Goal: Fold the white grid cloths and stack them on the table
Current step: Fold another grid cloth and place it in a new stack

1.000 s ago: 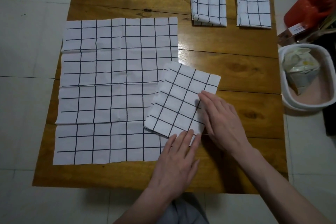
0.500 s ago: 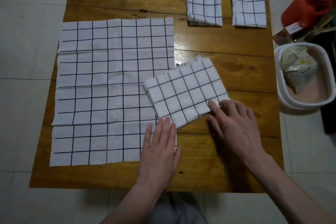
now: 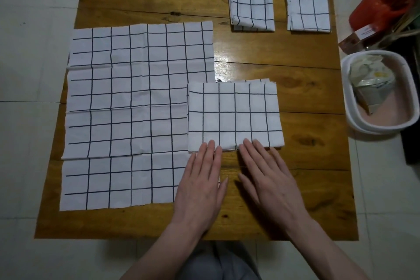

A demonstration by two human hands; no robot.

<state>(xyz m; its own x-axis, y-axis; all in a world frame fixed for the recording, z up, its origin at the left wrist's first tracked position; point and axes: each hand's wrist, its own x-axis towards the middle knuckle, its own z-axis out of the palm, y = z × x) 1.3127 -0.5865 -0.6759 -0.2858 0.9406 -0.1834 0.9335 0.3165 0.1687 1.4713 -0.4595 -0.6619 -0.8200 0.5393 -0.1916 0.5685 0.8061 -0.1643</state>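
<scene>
A folded white grid cloth (image 3: 234,116) lies square to the table's edges near the middle of the wooden table (image 3: 306,88), overlapping the right edge of a large unfolded grid cloth (image 3: 136,109) spread over the left half. My left hand (image 3: 201,184) and my right hand (image 3: 268,177) lie flat side by side, fingers straight, fingertips touching the folded cloth's near edge. Two folded grid cloths, one (image 3: 251,2) and another (image 3: 309,3), sit apart at the table's far right.
A white oval basket (image 3: 350,120) with crumpled packaging stands on the tiled floor right of the table. Behind it are a red plastic container (image 3: 381,2) and a small brown box (image 3: 356,37). My knees show under the near table edge.
The folded cloth has been turned from a tilted position until it lies square with the table. Both hands have shifted to its near edge, side by side.
</scene>
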